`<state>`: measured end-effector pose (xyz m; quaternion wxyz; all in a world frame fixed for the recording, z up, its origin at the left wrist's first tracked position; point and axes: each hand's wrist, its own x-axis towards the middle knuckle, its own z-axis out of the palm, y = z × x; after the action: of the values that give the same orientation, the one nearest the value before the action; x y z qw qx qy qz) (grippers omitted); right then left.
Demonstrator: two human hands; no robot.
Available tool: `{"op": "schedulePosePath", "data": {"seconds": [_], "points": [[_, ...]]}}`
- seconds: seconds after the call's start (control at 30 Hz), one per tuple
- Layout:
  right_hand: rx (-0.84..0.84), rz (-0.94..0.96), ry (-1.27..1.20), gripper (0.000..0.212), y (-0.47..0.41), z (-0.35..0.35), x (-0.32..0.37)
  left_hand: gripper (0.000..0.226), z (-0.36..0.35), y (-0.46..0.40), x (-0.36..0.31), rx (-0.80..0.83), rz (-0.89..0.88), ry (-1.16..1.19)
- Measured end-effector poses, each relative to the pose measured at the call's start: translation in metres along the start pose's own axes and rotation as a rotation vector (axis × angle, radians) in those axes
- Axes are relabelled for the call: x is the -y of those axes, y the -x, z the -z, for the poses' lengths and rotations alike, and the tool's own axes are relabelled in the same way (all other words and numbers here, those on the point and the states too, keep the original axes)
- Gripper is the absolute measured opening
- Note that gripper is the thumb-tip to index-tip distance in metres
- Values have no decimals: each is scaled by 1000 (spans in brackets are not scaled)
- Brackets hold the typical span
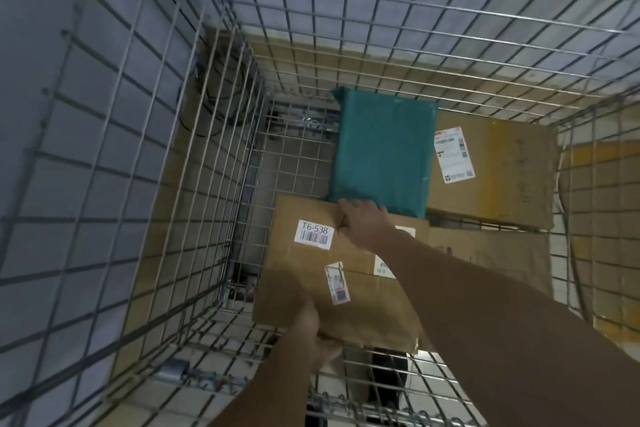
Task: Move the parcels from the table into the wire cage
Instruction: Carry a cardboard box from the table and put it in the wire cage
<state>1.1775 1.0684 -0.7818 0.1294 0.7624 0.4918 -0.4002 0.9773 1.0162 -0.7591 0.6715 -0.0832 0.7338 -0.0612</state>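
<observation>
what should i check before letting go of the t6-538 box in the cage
1. Left hand grips the near edge of the T6-538 box: ok.
2. Right hand on the far edge: ok; fingers may get trapped against the green parcel.
3. Box inside the wire cage: ok.
4. Box fully resting on the cage floor: cannot tell.
5. Bare floor free at its left: ok.
6. Clear of the brown box with a white label: ok.
</observation>
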Motion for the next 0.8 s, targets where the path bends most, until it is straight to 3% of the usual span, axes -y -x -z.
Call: {"op": "schedulePosePath", "data": {"seconds": [0.13, 0.2, 0.27, 0.3, 0.4, 0.57, 0.67, 0.8], "points": [[-47, -18, 39, 73, 14, -10, -4, 83, 12, 0, -14, -109, -67, -597], [-62, 4, 56, 74, 30, 3, 3, 66, 16, 5, -33, -236, -339, -833], [-45, 1, 45, 73, 52, 31, 8, 31, 10, 40, -55, -213, -614, -1035], [-28, 1, 59, 72, 66, 53, 10, 21, 9, 64, -66, -187, -666, -1129], [-40, 18, 122, 71, 122, 136, 18, 38, 15, 177, -93, -245, -905, -1410], [-186, 93, 189, 78, 240, 322, 84, 71, 46, 400, -121, -698, -1400, -1597], [-393, 238, 242, 79, 329, 436, 152, 82, 84, 553, -107, -845, -1509, -1593], [-555, 444, 340, 84, 455, 531, 242, 90, 162, 708, -61, -1098, -1551, -1483]]}}
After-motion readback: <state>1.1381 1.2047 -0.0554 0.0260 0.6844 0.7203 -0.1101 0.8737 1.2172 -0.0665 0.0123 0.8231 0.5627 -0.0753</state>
